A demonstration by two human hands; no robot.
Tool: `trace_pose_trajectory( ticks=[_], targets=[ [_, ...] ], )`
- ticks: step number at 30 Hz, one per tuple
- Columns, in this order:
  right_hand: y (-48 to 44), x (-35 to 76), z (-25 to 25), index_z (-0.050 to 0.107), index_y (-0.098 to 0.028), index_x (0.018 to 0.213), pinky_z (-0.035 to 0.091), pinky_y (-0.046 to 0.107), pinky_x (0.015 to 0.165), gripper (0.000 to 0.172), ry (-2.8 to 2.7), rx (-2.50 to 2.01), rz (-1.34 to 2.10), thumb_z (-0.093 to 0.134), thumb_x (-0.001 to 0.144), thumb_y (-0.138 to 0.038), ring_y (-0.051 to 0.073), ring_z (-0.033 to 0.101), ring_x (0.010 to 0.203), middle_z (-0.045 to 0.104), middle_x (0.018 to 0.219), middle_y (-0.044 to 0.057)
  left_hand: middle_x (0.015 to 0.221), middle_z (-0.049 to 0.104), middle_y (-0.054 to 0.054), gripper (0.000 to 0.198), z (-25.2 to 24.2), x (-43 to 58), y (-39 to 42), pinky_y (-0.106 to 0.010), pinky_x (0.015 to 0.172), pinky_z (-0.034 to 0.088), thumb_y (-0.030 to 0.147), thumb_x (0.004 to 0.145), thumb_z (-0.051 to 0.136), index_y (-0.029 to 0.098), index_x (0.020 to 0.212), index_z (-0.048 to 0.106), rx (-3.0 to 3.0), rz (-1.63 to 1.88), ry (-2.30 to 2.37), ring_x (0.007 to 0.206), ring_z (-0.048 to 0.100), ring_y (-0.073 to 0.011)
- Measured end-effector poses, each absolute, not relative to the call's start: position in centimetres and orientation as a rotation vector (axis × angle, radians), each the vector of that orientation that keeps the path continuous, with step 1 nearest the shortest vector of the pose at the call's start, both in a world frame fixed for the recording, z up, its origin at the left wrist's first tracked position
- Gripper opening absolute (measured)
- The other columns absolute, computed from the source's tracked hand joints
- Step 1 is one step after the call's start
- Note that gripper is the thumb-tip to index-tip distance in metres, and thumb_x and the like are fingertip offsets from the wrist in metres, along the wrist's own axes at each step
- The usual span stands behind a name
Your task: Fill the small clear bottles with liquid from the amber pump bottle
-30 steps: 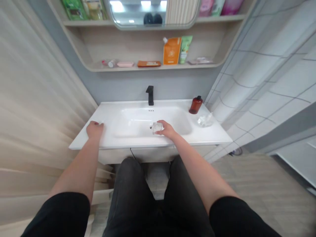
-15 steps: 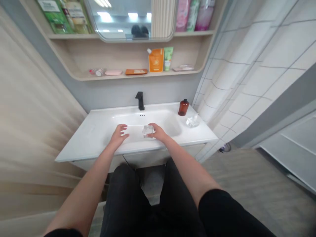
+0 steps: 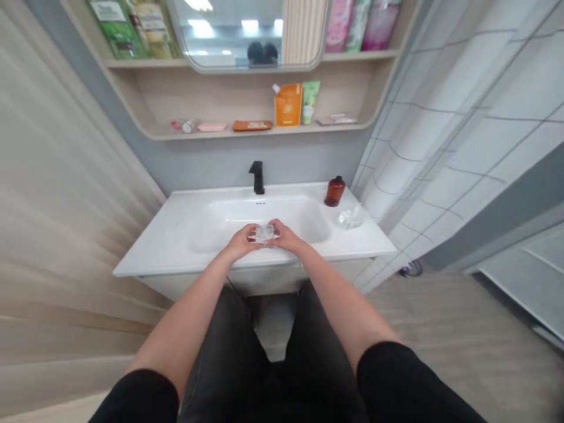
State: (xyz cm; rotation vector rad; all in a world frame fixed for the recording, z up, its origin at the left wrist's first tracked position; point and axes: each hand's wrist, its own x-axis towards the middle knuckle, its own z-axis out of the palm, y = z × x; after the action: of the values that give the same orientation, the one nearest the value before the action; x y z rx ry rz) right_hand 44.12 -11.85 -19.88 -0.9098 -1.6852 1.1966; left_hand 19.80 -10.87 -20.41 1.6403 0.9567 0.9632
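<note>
A small clear box-like container [image 3: 265, 233], perhaps glass or plastic, is held over the front of the white sink [image 3: 211, 226]. My left hand [image 3: 243, 242] grips it from the left with thumb and fingers. From the right, my right hand [image 3: 285, 236] is closed on the same container. Its contents are too small to make out. Behind the hands stands a black faucet [image 3: 258, 178] at the back of the basin.
A brown bottle [image 3: 335, 191] and a crumpled clear-white thing [image 3: 350, 217] are on the counter's right side. Above, a shelf [image 3: 211, 135] holds an orange pouch [image 3: 288, 106], a green tube [image 3: 310, 102] and flat packs. A tiled wall [image 3: 440, 141] rises at right.
My left hand has moved right from apart over the basin and closed on the clear container. My right hand still holds it. The view has shifted slightly.
</note>
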Motion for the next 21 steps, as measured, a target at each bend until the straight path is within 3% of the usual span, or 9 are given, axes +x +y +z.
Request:
trace_pose_trajectory(
  ticks=[4, 7, 10, 14, 21],
  targets=[
    [-12.1, 44.2, -19.7, 0.051, -0.031, 0.143, 0.059, 0.044, 0.102, 0.087, -1.604, -0.863, 1.264, 0.097, 0.073, -0.052, 0.028, 0.071, 0.118, 0.070, 0.135, 0.009, 0.125, 0.077, -0.012, 0.081, -19.7, 18.7, -12.1, -0.049, 0.105, 0.061, 0.040, 0.057, 0.104, 0.021, 0.127, 0.067, 1.612, 1.048, 1.027, 0.118, 0.075, -0.0301],
    [-12.2, 44.3, -19.7, 0.050, -0.033, 0.150, 0.061, 0.044, 0.100, 0.072, -1.495, -0.921, 1.257, 0.082, 0.091, -0.059, 0.028, 0.073, 0.122, 0.070, 0.144, 0.012, 0.122, 0.078, -0.011, 0.081, -19.3, 16.2, -13.3, -0.049, 0.105, 0.062, 0.041, 0.057, 0.102, 0.021, 0.127, 0.066, 1.563, 1.179, 1.166, 0.113, 0.076, -0.0286],
    [-12.0, 44.2, -19.9, 0.055, -0.031, 0.147, 0.062, 0.040, 0.092, 0.059, -1.458, -0.962, 1.248, 0.074, 0.098, -0.058, 0.027, 0.076, 0.116, 0.077, 0.134, 0.010, 0.121, 0.078, -0.011, 0.080, -18.7, 12.1, -14.6, -0.051, 0.105, 0.063, 0.040, 0.058, 0.101, 0.021, 0.127, 0.065, 1.487, 1.354, 1.387, 0.111, 0.076, -0.0284],
    [-11.6, 44.1, -20.3, 0.062, -0.029, 0.135, 0.059, 0.036, 0.084, 0.051, -1.433, -0.987, 1.221, 0.075, 0.093, -0.055, 0.025, 0.078, 0.104, 0.081, 0.119, 0.007, 0.119, 0.078, -0.010, 0.079, -17.3, 5.2, -16.6, -0.052, 0.105, 0.064, 0.036, 0.062, 0.100, 0.020, 0.130, 0.064, 1.347, 1.506, 1.794, 0.110, 0.078, -0.0305],
    [-11.7, 44.2, -20.0, 0.070, -0.025, 0.123, 0.053, 0.034, 0.083, 0.048, -1.492, -1.021, 1.161, 0.068, 0.094, -0.064, 0.024, 0.075, 0.092, 0.080, 0.086, 0.003, 0.121, 0.080, -0.012, 0.083, -17.1, -3.7, -18.4, -0.053, 0.111, 0.060, 0.050, 0.066, 0.101, 0.019, 0.133, 0.062, 1.139, 1.363, 2.470, 0.119, 0.077, -0.0354]
  ],
)
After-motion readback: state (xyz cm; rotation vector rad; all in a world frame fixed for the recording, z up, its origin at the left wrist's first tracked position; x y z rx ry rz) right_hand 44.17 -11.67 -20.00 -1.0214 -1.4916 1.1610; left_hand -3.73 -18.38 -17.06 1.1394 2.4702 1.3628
